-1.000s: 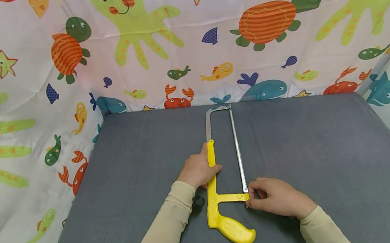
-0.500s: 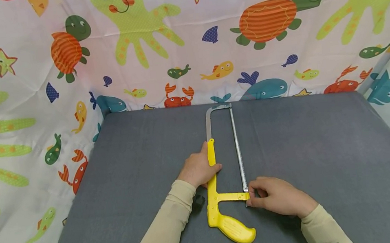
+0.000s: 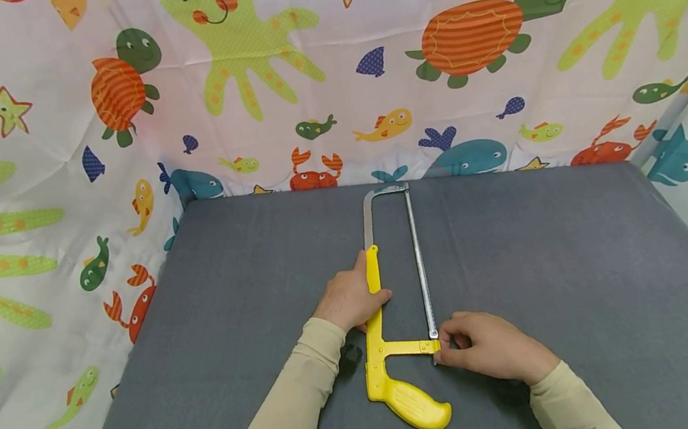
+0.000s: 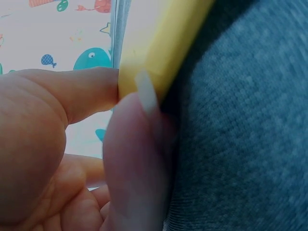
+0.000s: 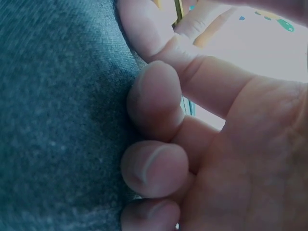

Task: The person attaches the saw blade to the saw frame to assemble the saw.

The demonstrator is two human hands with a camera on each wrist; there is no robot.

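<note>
A hacksaw [image 3: 373, 341] with a yellow handle and a grey metal bow lies flat on the grey cloth, its tip pointing to the back. Its thin blade [image 3: 420, 262] runs along the right side, down to the yellow crossbar. My left hand [image 3: 349, 299] grips the yellow part of the frame, thumb over the top; the left wrist view shows fingers against the yellow edge [image 4: 163, 43]. At the crossbar's right end, my right hand [image 3: 485, 344] pinches the blade's lower fixing with thumb and index finger, the rest curled. Its fingertips hide most of that fixing.
Grey cloth [image 3: 551, 252] covers the table under the saw. A curtain [image 3: 311, 66] printed with sea animals stands along the back and both sides. A small dark object [image 3: 351, 355] shows beneath the left wrist.
</note>
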